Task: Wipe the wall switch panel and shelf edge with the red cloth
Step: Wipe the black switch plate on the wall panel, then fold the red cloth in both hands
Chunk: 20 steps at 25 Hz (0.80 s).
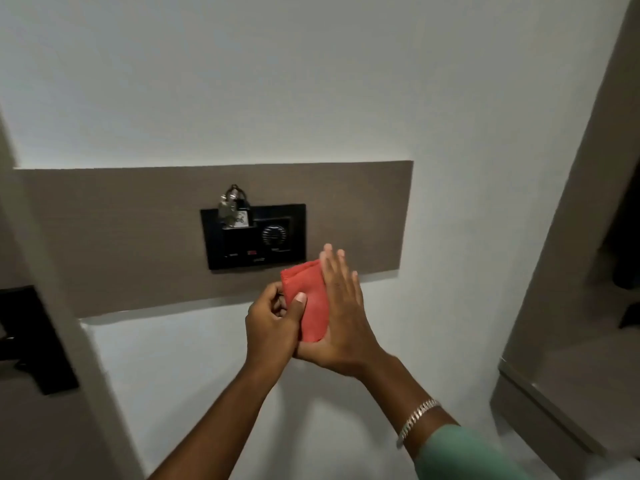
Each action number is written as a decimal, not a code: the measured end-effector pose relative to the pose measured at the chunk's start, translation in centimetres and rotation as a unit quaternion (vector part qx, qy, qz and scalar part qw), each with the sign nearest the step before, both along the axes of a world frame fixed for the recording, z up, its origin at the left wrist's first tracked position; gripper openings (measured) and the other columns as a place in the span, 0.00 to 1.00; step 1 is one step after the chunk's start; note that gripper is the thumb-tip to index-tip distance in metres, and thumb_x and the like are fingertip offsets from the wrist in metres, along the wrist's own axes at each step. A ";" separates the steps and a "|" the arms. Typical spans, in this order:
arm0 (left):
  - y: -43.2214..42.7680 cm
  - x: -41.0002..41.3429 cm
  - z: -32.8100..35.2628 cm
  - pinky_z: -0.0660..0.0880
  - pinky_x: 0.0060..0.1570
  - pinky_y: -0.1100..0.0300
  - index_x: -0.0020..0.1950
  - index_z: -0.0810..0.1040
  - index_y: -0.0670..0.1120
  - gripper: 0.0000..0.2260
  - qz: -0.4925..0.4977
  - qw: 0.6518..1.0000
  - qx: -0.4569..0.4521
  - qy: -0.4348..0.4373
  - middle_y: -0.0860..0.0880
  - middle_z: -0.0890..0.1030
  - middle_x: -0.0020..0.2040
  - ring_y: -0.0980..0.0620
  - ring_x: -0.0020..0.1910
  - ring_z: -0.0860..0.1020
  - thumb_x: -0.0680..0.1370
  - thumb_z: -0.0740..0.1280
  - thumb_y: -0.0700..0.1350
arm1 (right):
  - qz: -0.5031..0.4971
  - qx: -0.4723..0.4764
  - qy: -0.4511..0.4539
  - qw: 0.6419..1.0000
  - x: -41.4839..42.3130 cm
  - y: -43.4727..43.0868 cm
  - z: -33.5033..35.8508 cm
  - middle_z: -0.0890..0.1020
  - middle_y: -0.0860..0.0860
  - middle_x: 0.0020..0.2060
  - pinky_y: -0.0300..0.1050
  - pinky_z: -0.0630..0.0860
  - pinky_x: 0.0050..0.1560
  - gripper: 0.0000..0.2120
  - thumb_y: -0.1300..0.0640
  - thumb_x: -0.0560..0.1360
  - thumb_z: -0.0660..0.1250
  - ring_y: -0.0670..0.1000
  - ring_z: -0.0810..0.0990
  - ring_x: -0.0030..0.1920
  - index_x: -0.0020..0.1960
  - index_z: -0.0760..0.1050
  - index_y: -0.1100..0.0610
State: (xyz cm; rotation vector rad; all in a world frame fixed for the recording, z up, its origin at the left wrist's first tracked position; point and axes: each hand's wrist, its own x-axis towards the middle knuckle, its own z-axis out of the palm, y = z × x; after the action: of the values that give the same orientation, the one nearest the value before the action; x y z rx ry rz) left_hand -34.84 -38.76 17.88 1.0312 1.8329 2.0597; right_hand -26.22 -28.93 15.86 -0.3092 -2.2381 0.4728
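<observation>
Red cloth (folded) pressed between left hand and right hand.

Your red cloth is folded into a small pad, held upright between your left hand, whose thumb presses its near face, and the flat palm of your right hand. It sits just below and right of the switch panel, its top corner near the panel's lower right corner. That panel is a black rectangular plate with a round dial on the right, a small red mark low down, and keys hanging from a slot at its top left.
</observation>
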 end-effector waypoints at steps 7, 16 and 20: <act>14.7 13.4 -8.4 0.76 0.41 0.51 0.43 0.78 0.37 0.13 -0.162 0.970 -0.093 -0.154 0.43 0.81 0.38 0.47 0.37 0.78 0.79 0.66 0.47 | 0.005 -0.644 0.227 0.730 18.4 8.9 -10.5 0.83 0.56 0.62 0.49 0.84 0.49 0.35 0.56 0.67 0.79 0.57 0.85 0.59 0.71 0.71 0.53; 35.1 33.0 -22.4 0.83 0.44 0.41 0.46 0.82 0.38 0.11 -0.211 0.899 -0.269 -0.273 0.37 0.84 0.47 0.37 0.45 0.84 0.76 0.71 0.47 | -0.288 -0.577 0.179 0.743 37.7 28.4 -22.0 0.83 0.55 0.51 0.42 0.82 0.38 0.12 0.67 0.78 0.66 0.54 0.84 0.48 0.58 0.75 0.54; 39.3 35.6 -25.3 0.85 0.42 0.53 0.71 0.71 0.44 0.20 -0.315 0.834 -0.256 -0.374 0.41 0.80 0.56 0.46 0.45 0.84 0.78 0.66 0.37 | -0.345 -0.558 0.106 0.747 40.9 34.4 -25.6 0.82 0.59 0.54 0.51 0.83 0.48 0.13 0.62 0.80 0.64 0.59 0.83 0.51 0.64 0.73 0.64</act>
State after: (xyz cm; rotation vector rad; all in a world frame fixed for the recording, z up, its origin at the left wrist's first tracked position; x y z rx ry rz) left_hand 0.81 0.49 -7.45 0.4587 1.2598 1.1965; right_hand 14.71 5.44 -9.71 -1.5325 -1.2010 1.2886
